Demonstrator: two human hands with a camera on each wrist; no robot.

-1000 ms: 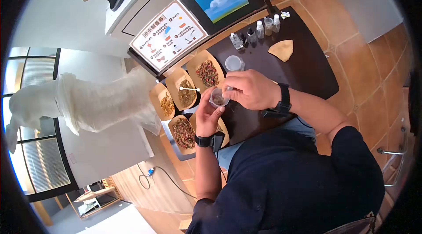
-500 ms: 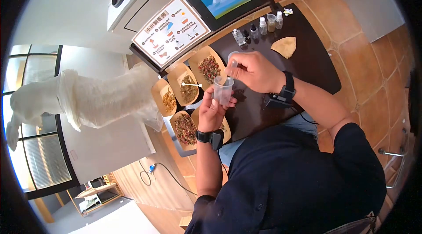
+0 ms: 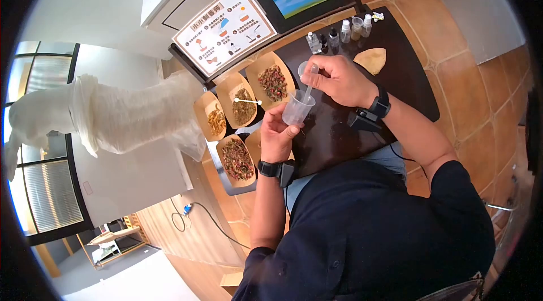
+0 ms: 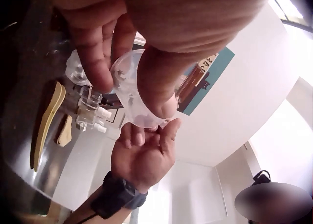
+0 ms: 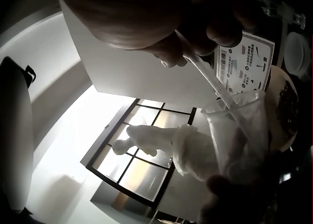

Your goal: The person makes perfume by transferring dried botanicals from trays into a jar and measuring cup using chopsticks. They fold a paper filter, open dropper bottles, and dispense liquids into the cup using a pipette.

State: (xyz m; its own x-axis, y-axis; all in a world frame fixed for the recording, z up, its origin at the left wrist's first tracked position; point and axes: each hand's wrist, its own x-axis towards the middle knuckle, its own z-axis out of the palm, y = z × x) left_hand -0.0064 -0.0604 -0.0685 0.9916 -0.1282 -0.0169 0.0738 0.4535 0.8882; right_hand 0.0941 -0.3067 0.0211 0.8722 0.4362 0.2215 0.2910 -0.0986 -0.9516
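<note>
In the head view my left hand [image 3: 277,138] grips a clear plastic cup [image 3: 298,108], fingers and thumb round its side. The cup leans slightly to the right. My right hand [image 3: 346,81] pinches the upper end of a clear plastic pipette [image 3: 309,93] just above the rim. In the right wrist view the pipette [image 5: 210,76] slants down through the mouth of the cup [image 5: 239,136]. Small dark bits cling inside the cup [image 4: 128,89] in the left wrist view. A second clear cup [image 3: 303,68] stands behind my right fingers, partly hidden.
Paper trays of dried flowers and herbs [image 3: 272,81] sit at the left; a white stick [image 3: 248,100] lies across one. Several small bottles [image 3: 345,30] line the table's back, near a tan wedge-shaped piece [image 3: 371,61]. An instruction sheet [image 3: 223,28] leans behind.
The cup has shifted up and right and now shows its side rather than its inside. My right hand has risen from low over the cup, with the pipette now plainly visible.
</note>
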